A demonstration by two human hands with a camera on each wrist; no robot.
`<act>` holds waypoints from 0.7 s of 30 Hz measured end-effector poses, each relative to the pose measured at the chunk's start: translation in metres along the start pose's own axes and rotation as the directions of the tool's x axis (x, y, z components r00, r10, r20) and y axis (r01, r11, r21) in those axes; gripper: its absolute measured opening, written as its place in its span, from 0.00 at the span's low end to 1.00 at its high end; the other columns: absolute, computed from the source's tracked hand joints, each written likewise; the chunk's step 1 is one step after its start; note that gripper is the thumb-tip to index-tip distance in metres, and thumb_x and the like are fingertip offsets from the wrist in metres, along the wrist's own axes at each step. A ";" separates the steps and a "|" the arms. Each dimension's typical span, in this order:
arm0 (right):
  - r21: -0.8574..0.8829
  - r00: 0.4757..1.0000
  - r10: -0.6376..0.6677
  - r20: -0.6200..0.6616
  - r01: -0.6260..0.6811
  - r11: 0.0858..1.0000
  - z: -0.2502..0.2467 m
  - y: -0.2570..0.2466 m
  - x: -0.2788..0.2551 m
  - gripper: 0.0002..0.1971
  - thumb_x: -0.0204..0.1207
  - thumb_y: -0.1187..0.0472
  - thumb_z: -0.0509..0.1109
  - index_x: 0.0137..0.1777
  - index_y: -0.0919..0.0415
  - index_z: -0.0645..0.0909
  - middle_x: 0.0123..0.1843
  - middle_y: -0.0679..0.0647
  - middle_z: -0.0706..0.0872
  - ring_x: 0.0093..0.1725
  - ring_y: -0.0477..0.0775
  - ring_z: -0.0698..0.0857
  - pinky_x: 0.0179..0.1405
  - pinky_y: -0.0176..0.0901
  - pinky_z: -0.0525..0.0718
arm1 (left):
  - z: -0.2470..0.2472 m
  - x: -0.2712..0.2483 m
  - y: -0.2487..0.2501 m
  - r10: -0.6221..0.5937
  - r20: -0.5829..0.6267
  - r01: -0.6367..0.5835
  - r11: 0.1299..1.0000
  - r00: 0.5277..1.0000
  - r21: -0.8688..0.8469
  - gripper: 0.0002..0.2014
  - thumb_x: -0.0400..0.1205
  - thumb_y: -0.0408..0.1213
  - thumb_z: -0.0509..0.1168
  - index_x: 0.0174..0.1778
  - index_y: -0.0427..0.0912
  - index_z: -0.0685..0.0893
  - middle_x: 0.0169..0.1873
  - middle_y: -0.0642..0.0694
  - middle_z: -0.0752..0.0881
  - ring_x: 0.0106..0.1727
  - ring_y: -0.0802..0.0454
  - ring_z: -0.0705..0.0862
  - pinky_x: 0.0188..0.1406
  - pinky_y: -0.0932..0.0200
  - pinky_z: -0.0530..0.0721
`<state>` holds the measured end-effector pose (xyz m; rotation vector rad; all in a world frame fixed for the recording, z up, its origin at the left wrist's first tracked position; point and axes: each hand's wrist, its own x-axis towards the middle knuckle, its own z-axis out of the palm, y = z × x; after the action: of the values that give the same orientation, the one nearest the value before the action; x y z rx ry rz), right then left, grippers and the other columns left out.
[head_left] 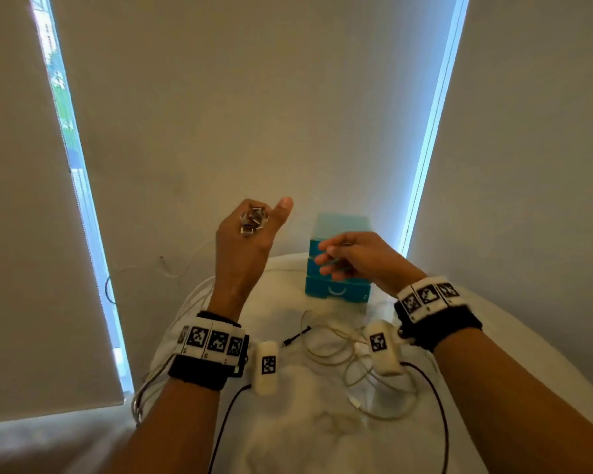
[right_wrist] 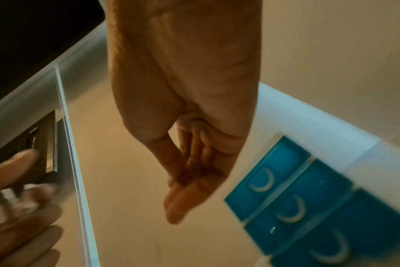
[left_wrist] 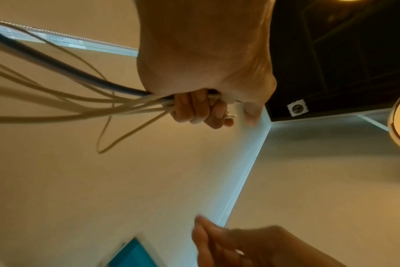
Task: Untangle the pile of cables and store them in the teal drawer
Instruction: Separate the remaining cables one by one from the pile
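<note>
Forearms fill the bottom of the head view, each wrapped in a black wristband point(head_left: 199, 369) carrying square black-and-white coded markers; no readable lettering or brand shows anywhere, only those patterns.

Largest of all is the white round table point(head_left: 514, 340), and on it, well behind the wrists, stands the teal drawer unit point(head_left: 338, 268), three stacked drawers with pale crescent handles, all of them looking closed.

Next come the loose cables point(head_left: 350, 360) lying on the table in pale loops between the two wrists, with a thin black lead and its plug just beside them. These appear still tangled together.

The left hand point(head_left: 245, 244) is raised, fingers curled round a bundle of cable ends point(head_left: 253, 220); metal plugs poke out above the fist and several pale cords plus one dark one trail down off the table's left edge.

The right hand point(head_left: 353, 256) hovers in front of the drawers with fingers loosely extended and apparently holding nothing, though motion blur leaves that uncertain.

As a judgement, the work is at an early-to-middle stage: some cables are gathered by their ends, a heap remains unsorted, and nothing shows as stored, so opening a drawer and putting cables away is still to do.
</note>
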<state>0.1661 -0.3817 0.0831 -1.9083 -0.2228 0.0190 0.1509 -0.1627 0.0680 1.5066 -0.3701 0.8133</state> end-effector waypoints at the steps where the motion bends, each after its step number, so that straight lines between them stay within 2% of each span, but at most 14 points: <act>1: -0.184 0.999 0.038 0.024 -0.033 0.982 -0.007 0.010 -0.007 0.10 0.88 0.59 0.74 0.65 0.61 0.87 0.59 0.60 0.95 0.57 0.61 0.95 0.55 0.51 0.96 | 0.007 -0.001 -0.009 -0.056 0.046 0.055 0.998 0.997 0.026 0.22 0.82 0.61 0.77 0.44 0.42 0.86 0.34 0.49 0.87 0.36 0.58 0.82 0.43 0.56 0.83; 3: -0.553 0.984 0.138 0.111 -0.054 0.832 -0.017 0.028 -0.019 0.19 0.82 0.46 0.79 0.67 0.55 0.86 0.60 0.51 0.91 0.56 0.54 0.92 0.58 0.50 0.93 | 0.022 -0.003 -0.028 -0.160 0.130 0.148 0.984 0.978 0.102 0.22 0.76 0.62 0.82 0.44 0.46 0.86 0.37 0.53 0.90 0.37 0.60 0.85 0.44 0.59 0.84; 5: -0.725 0.940 0.281 0.191 -0.058 0.687 -0.020 0.042 -0.033 0.26 0.78 0.37 0.80 0.69 0.51 0.86 0.61 0.46 0.89 0.56 0.48 0.89 0.57 0.45 0.90 | 0.037 -0.008 -0.044 -0.253 0.209 0.222 0.962 0.945 0.161 0.21 0.73 0.60 0.85 0.43 0.47 0.88 0.37 0.52 0.92 0.35 0.61 0.86 0.43 0.60 0.84; 6: -0.741 0.917 0.330 0.225 -0.059 0.669 -0.020 0.050 -0.038 0.24 0.77 0.37 0.80 0.67 0.50 0.88 0.60 0.46 0.90 0.55 0.48 0.90 0.56 0.44 0.90 | 0.043 -0.011 -0.051 -0.289 0.253 0.254 0.953 0.923 0.163 0.21 0.73 0.57 0.85 0.43 0.44 0.89 0.36 0.50 0.92 0.34 0.61 0.84 0.41 0.60 0.84; 8: -0.661 0.906 0.316 0.282 -0.056 0.749 -0.021 0.064 -0.047 0.13 0.82 0.48 0.79 0.62 0.52 0.91 0.55 0.48 0.94 0.51 0.46 0.92 0.49 0.40 0.90 | 0.053 -0.018 -0.065 -0.346 0.319 0.315 0.938 0.882 0.146 0.22 0.74 0.53 0.86 0.44 0.37 0.89 0.33 0.48 0.90 0.32 0.60 0.82 0.39 0.60 0.81; 9: -0.569 0.936 0.246 0.251 -0.063 0.820 -0.021 0.070 -0.050 0.08 0.85 0.54 0.77 0.60 0.55 0.92 0.52 0.49 0.95 0.45 0.43 0.92 0.44 0.37 0.89 | 0.057 -0.021 -0.071 -0.365 0.345 0.337 0.931 0.865 0.141 0.22 0.74 0.51 0.86 0.42 0.34 0.88 0.32 0.48 0.88 0.32 0.59 0.81 0.38 0.58 0.80; 10: -0.460 0.976 0.156 0.156 -0.068 0.886 -0.022 0.077 -0.051 0.06 0.86 0.58 0.75 0.59 0.56 0.92 0.49 0.50 0.95 0.40 0.41 0.90 0.39 0.34 0.87 | 0.060 -0.024 -0.078 -0.377 0.369 0.349 0.926 0.850 0.143 0.21 0.75 0.50 0.86 0.40 0.34 0.88 0.32 0.49 0.87 0.32 0.58 0.81 0.39 0.57 0.80; 11: -0.363 0.997 0.078 0.024 -0.064 0.929 -0.022 0.084 -0.053 0.05 0.87 0.57 0.74 0.57 0.55 0.91 0.48 0.51 0.95 0.37 0.40 0.89 0.36 0.33 0.87 | 0.061 -0.026 -0.082 -0.391 0.388 0.362 0.920 0.834 0.149 0.19 0.75 0.49 0.86 0.38 0.37 0.88 0.31 0.49 0.87 0.32 0.57 0.81 0.39 0.57 0.79; 12: -0.305 0.996 0.040 -0.083 -0.063 0.950 -0.023 0.090 -0.053 0.06 0.87 0.54 0.75 0.56 0.54 0.91 0.47 0.51 0.94 0.36 0.41 0.89 0.36 0.34 0.87 | 0.063 -0.028 -0.086 -0.405 0.402 0.377 0.914 0.821 0.152 0.17 0.75 0.48 0.86 0.37 0.41 0.88 0.31 0.50 0.88 0.32 0.58 0.81 0.38 0.58 0.79; 13: -0.309 0.991 0.043 -0.126 -0.080 0.948 -0.022 0.095 -0.055 0.09 0.86 0.48 0.75 0.55 0.52 0.90 0.46 0.50 0.94 0.37 0.41 0.89 0.38 0.35 0.88 | 0.064 -0.030 -0.088 -0.419 0.407 0.392 0.907 0.812 0.152 0.15 0.76 0.48 0.85 0.37 0.43 0.88 0.31 0.51 0.89 0.31 0.59 0.82 0.38 0.59 0.79; 16: -0.527 0.986 0.164 -0.009 -0.145 0.837 -0.018 0.111 -0.061 0.24 0.78 0.27 0.72 0.52 0.47 0.92 0.43 0.45 0.94 0.42 0.42 0.90 0.51 0.42 0.89 | 0.066 -0.035 -0.091 -0.433 0.424 0.411 0.900 0.796 0.147 0.14 0.77 0.47 0.85 0.36 0.46 0.87 0.28 0.56 0.88 0.28 0.64 0.81 0.34 0.66 0.78; 18: -0.575 0.971 0.231 0.063 -0.154 0.804 -0.017 0.110 -0.066 0.32 0.72 0.18 0.68 0.52 0.46 0.93 0.45 0.44 0.95 0.46 0.43 0.91 0.54 0.43 0.89 | 0.067 -0.041 -0.090 -0.435 0.434 0.416 0.898 0.788 0.145 0.14 0.78 0.45 0.84 0.35 0.48 0.87 0.26 0.59 0.86 0.26 0.66 0.80 0.29 0.71 0.77; 19: -0.565 0.962 0.250 0.109 -0.147 0.812 -0.018 0.110 -0.066 0.32 0.71 0.19 0.70 0.52 0.46 0.94 0.46 0.46 0.95 0.47 0.45 0.92 0.55 0.43 0.90 | 0.067 -0.044 -0.088 -0.438 0.444 0.420 0.896 0.782 0.143 0.14 0.78 0.44 0.84 0.34 0.48 0.86 0.24 0.60 0.85 0.26 0.67 0.79 0.27 0.73 0.76; 21: -0.462 0.961 0.212 0.177 -0.110 0.880 -0.018 0.111 -0.068 0.21 0.76 0.33 0.78 0.52 0.51 0.94 0.47 0.51 0.95 0.44 0.50 0.91 0.48 0.42 0.89 | 0.066 -0.049 -0.084 -0.446 0.479 0.420 0.892 0.756 0.168 0.13 0.80 0.45 0.83 0.36 0.49 0.87 0.24 0.61 0.84 0.25 0.68 0.79 0.24 0.74 0.75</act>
<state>0.1178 -0.4458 -0.0204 -2.3868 -0.2310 0.3225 0.1906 -0.2277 -0.0219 1.7583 -0.3627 0.0398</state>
